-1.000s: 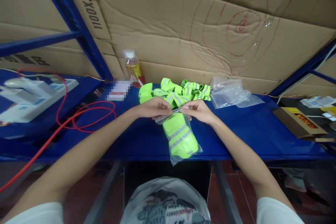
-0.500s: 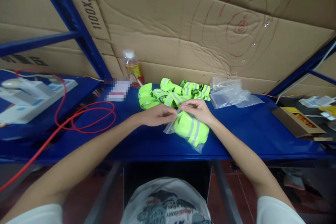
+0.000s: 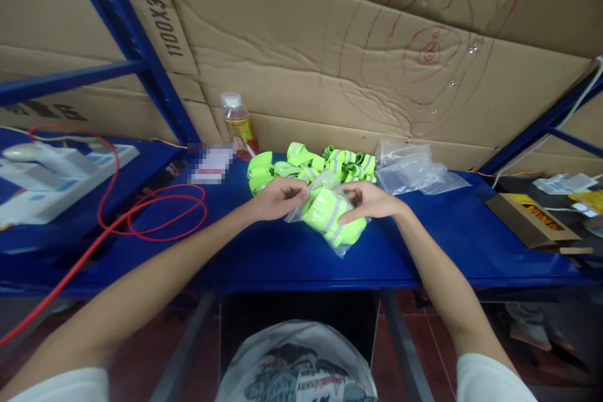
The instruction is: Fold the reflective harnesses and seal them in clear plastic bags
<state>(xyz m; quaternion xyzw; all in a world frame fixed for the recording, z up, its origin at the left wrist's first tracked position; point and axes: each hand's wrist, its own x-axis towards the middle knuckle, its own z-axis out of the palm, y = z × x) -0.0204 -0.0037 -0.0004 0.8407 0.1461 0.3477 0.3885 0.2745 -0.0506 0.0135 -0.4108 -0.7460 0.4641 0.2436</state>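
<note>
A clear plastic bag [image 3: 342,249] with a bundled neon-yellow reflective strap [image 3: 325,213] inside lies between my hands near the front of the blue table. My left hand [image 3: 281,198] pinches the bag's upper left edge between thumb and fingers. On the right side, my right hand [image 3: 370,201] rests over the bag, thumb and fingers curved round the bundle through the plastic. Just behind the bag is a loose heap of the same neon reflective straps [image 3: 301,156]. Several flat clear plastic bags [image 3: 414,169] lie to the right of that heap.
A bottle [image 3: 239,125] with a white cap stands at the back beside a blurred card [image 3: 211,164]. Red cable [image 3: 164,217] loops over the left side, near a white power strip [image 3: 70,182]. An open cardboard box [image 3: 532,220] sits at right, with cardboard walling the back.
The bag has shifted slightly left and away from me. My right hand has moved from the bag's opening down onto its right side; my left hand still pinches the edge.
</note>
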